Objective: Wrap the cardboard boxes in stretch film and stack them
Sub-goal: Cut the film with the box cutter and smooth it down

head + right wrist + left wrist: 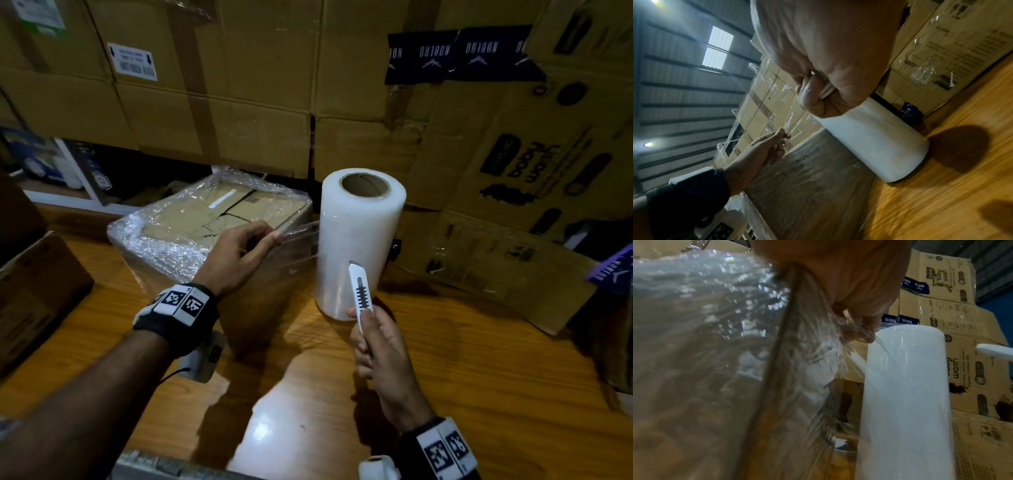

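Wrapped cardboard box (212, 222) — lying left of the stretch film roll (359, 240), film already covering it. Left hand (236, 257) is pinching the film strip (298, 229) taut between box and roll. Right hand (383, 363), in front of the roll, is gripping a utility knife (360, 294) — cutting and stacking seemingly remaining.

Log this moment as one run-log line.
left hand: pinches film taut | right hand: holds white utility knife | upright white stretch-film roll | film-wrapped cardboard box on wooden table
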Action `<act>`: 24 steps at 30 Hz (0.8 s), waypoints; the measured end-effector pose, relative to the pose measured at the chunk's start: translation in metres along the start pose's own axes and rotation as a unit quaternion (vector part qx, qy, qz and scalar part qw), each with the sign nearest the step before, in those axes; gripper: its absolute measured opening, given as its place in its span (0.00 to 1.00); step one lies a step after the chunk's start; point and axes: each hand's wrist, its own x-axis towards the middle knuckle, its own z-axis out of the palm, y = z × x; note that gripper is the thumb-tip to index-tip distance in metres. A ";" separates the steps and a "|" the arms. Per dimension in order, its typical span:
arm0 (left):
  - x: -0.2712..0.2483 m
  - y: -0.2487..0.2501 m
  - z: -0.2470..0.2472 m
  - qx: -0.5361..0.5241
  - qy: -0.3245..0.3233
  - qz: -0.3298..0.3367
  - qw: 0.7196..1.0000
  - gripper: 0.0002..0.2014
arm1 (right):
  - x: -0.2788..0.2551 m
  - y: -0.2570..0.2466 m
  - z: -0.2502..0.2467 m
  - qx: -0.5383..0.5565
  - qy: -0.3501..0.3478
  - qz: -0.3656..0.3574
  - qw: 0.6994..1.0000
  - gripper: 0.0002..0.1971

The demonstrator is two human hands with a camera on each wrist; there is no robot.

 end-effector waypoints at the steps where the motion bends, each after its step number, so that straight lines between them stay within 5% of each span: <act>1: 0.000 0.000 0.000 0.003 0.001 0.001 1.000 0.16 | -0.001 0.000 -0.001 -0.008 0.008 -0.002 1.000 0.16; 12: -0.003 0.008 0.000 -0.012 0.016 0.000 1.000 0.16 | -0.001 0.005 0.008 -0.037 0.043 -0.035 0.998 0.17; 15: -0.003 0.007 -0.001 0.014 0.025 0.002 1.000 0.19 | 0.006 0.003 0.014 -0.115 0.058 -0.099 0.987 0.19; 20: -0.001 0.014 0.004 0.122 0.050 0.039 0.991 0.20 | 0.026 -0.024 0.031 -0.378 0.101 -0.231 0.891 0.09; 24: 0.006 0.016 0.014 0.191 0.038 0.040 0.980 0.14 | 0.040 -0.030 0.048 -0.478 0.142 -0.285 0.819 0.06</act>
